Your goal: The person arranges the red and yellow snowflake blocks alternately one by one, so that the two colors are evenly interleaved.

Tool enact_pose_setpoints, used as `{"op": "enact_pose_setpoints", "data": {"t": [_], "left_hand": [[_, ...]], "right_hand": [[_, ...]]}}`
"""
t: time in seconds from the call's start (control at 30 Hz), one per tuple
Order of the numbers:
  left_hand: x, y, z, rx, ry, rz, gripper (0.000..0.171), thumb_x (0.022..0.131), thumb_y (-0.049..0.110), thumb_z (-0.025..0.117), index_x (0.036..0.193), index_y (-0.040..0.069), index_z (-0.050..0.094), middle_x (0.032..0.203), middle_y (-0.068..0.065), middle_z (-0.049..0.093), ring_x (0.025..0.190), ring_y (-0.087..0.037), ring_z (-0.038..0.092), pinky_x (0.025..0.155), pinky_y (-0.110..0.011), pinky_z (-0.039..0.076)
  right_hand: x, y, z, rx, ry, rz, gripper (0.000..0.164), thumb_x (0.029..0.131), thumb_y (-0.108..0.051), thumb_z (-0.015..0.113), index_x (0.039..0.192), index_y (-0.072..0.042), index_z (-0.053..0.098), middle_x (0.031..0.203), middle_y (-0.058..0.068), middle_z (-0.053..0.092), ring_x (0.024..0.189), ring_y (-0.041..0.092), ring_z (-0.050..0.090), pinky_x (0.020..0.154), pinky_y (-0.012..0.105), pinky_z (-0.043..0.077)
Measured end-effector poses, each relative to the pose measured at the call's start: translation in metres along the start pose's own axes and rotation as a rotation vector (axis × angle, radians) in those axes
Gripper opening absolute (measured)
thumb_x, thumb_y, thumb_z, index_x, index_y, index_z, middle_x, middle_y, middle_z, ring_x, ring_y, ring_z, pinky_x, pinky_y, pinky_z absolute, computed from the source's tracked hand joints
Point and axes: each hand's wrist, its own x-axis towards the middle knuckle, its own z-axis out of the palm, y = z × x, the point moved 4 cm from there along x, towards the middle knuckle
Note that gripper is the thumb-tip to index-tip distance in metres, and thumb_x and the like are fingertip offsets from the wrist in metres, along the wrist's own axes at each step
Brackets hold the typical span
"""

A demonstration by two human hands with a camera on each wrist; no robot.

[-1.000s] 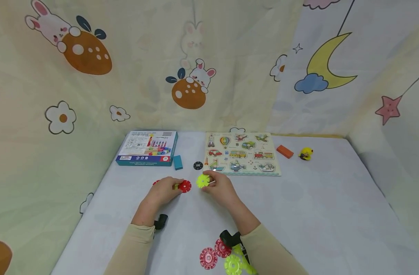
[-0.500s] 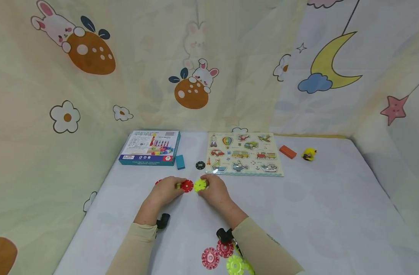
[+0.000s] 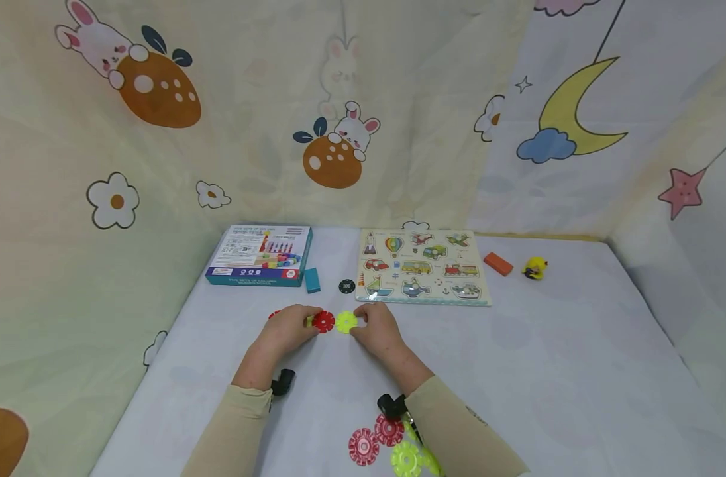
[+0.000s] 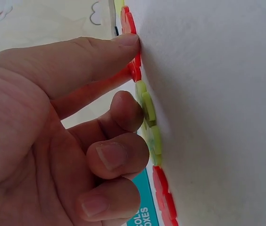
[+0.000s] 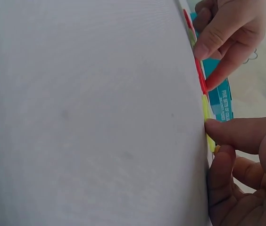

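My left hand (image 3: 284, 329) pinches a red notched flower disc (image 3: 324, 322) between thumb and finger. That disc belongs to a row; in the left wrist view, a green disc (image 4: 147, 106) and another red disc (image 4: 164, 195) follow it below the curled fingers. With thumb and fingertips, my right hand (image 3: 381, 328) holds a yellow-green flower disc (image 3: 346, 322) at its right edge. The red and yellow-green discs meet edge to edge in the head view; whether their notches interlock I cannot tell. Part of the row is hidden behind the left hand.
Loose red discs (image 3: 363, 447) and yellow-green discs (image 3: 407, 458) lie near the right forearm. Behind the hands are a boxed set (image 3: 258, 256), a blue block (image 3: 312, 281), a black token (image 3: 347, 286) and a picture puzzle board (image 3: 422, 268). An orange block (image 3: 498, 264) and yellow figurine (image 3: 535, 267) stand right.
My right hand has brought the yellow-green disc leftward, from a gap away to the red disc's edge. Its fingers have shifted back to the disc's right edge. The left hand keeps its hold.
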Motion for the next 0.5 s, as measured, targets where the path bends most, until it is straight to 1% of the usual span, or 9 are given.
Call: {"op": "enact_pose_setpoints", "data": {"t": [0.13, 0.23, 0.33, 0.4, 0.5], "left_hand": [[0.001, 0.004, -0.002, 0.01, 0.017, 0.005, 0.05, 0.083, 0.03, 0.072, 0.131, 0.024, 0.058, 0.126, -0.004, 0.057, 0.115, -0.025, 0.049, 0.091, -0.047, 0.045], [0.003, 0.012, -0.001, 0.009, 0.027, 0.035, 0.052, 0.082, 0.03, 0.074, 0.131, 0.024, 0.058, 0.126, -0.003, 0.058, 0.115, -0.025, 0.051, 0.091, -0.047, 0.045], [0.004, 0.023, 0.004, 0.011, 0.02, 0.089, 0.054, 0.08, 0.03, 0.075, 0.13, 0.022, 0.058, 0.125, -0.004, 0.059, 0.115, -0.026, 0.052, 0.091, -0.047, 0.046], [0.005, 0.029, 0.01, 0.035, 0.014, 0.128, 0.054, 0.081, 0.03, 0.074, 0.131, 0.021, 0.057, 0.126, -0.003, 0.058, 0.117, -0.025, 0.052, 0.092, -0.045, 0.046], [0.006, 0.035, 0.018, 0.078, 0.022, 0.164, 0.054, 0.083, 0.032, 0.072, 0.133, 0.02, 0.056, 0.126, -0.003, 0.059, 0.116, -0.025, 0.053, 0.092, -0.042, 0.046]], "right_hand": [[0.001, 0.001, 0.001, 0.012, 0.005, 0.002, 0.034, 0.078, -0.017, 0.077, 0.109, -0.009, 0.066, 0.099, 0.002, 0.051, 0.089, 0.017, 0.048, 0.077, 0.032, 0.048], [0.0, 0.002, 0.001, 0.02, 0.007, 0.002, 0.034, 0.078, -0.018, 0.077, 0.109, -0.01, 0.067, 0.099, 0.002, 0.051, 0.089, 0.018, 0.048, 0.077, 0.032, 0.048], [0.0, 0.003, 0.001, 0.024, 0.013, 0.002, 0.034, 0.077, -0.018, 0.077, 0.108, -0.01, 0.067, 0.1, 0.002, 0.051, 0.09, 0.018, 0.049, 0.077, 0.032, 0.048], [0.001, 0.003, 0.001, 0.024, 0.015, 0.001, 0.034, 0.077, -0.018, 0.077, 0.108, -0.01, 0.067, 0.1, 0.002, 0.051, 0.09, 0.018, 0.049, 0.076, 0.031, 0.048], [0.001, 0.004, 0.001, 0.023, 0.01, 0.002, 0.034, 0.078, -0.018, 0.077, 0.109, -0.01, 0.067, 0.101, 0.002, 0.051, 0.091, 0.017, 0.05, 0.075, 0.03, 0.048]]}}
